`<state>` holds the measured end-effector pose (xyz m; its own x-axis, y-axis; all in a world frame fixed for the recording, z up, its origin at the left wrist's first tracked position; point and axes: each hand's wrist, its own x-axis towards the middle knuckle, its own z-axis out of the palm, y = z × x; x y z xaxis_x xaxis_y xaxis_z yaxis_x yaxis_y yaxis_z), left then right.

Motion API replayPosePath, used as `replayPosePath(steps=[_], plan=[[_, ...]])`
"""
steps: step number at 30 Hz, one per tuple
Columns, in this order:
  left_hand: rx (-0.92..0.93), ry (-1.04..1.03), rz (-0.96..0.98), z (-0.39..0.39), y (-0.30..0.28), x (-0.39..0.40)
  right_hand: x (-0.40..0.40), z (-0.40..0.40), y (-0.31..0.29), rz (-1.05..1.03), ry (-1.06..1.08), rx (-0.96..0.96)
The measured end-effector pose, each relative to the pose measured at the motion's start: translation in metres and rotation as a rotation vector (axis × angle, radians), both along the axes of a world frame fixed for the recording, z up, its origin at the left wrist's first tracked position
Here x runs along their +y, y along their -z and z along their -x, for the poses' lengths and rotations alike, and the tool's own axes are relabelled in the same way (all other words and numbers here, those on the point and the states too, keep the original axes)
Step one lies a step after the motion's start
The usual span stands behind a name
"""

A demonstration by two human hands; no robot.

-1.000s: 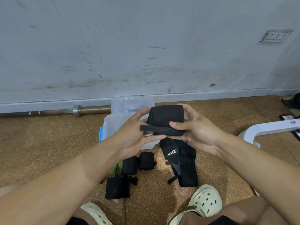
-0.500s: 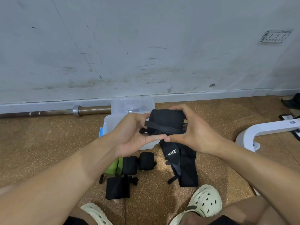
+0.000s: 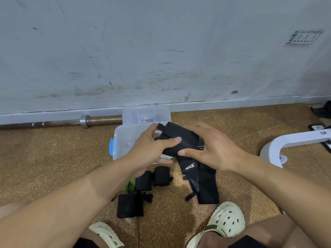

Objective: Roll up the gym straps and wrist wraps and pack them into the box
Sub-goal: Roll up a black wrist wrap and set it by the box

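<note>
1. At frame centre we see the strap [image 3: 180, 140] held between the left hand [image 3: 152, 149] and right hand [image 3: 215, 149], over the box [image 3: 123, 138].
2. Behind the box, its lid [image 3: 136, 113] leans at the wall's foot; left of it lies a barbell [image 3: 71, 121].
3. Below the hands, rolled wraps [image 3: 152, 178] lie on the floor [image 3: 44, 158].
4. Lower still, two shoes [image 3: 225, 219] sit at the bottom edge.
5. A bench leg [image 3: 279, 144] stands at the right edge.

A scuffed grey wall [image 3: 161, 51] stands behind a brown speckled floor [image 3: 44, 158]. A metal barbell [image 3: 60, 122] lies along the wall at the left. At the right is the white foot of a bench [image 3: 286, 142]. Two pale clogs [image 3: 225, 221] show at the bottom edge
</note>
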<state>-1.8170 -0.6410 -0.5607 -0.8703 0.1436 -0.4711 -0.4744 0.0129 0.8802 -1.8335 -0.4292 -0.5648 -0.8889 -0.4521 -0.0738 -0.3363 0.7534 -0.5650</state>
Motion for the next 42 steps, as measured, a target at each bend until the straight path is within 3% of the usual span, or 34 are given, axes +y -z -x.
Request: replayPosePath(steps=[3, 13, 19, 25, 30, 37, 42], plan=[[0.042, 0.033, 0.070, 0.002, 0.003, -0.002, 0.000, 0.001, 0.000, 0.142, 0.053, -0.100], [0.115, 0.175, 0.160, 0.003, 0.011, -0.009, -0.002, -0.002, 0.009, 0.283, 0.096, -0.380], [0.121, 0.226, 0.237, 0.003, 0.020, -0.012, -0.009, 0.001, 0.022, 0.204, 0.154, -0.386], [0.222, 0.425, 0.686, 0.014, 0.030, -0.030, -0.025, -0.001, 0.045, 0.045, 0.209, -0.396], [0.255, 0.559, 0.874, 0.012, 0.033, -0.046, -0.042, -0.011, 0.082, -0.076, 0.260, -0.428], [0.190, 0.724, 0.948, 0.009, 0.041, -0.061, -0.080, -0.037, 0.162, -0.232, 0.267, -0.598], [0.202, 0.658, 0.925, 0.010, 0.042, -0.073, -0.100, -0.074, 0.236, -0.177, 0.537, -0.742]])
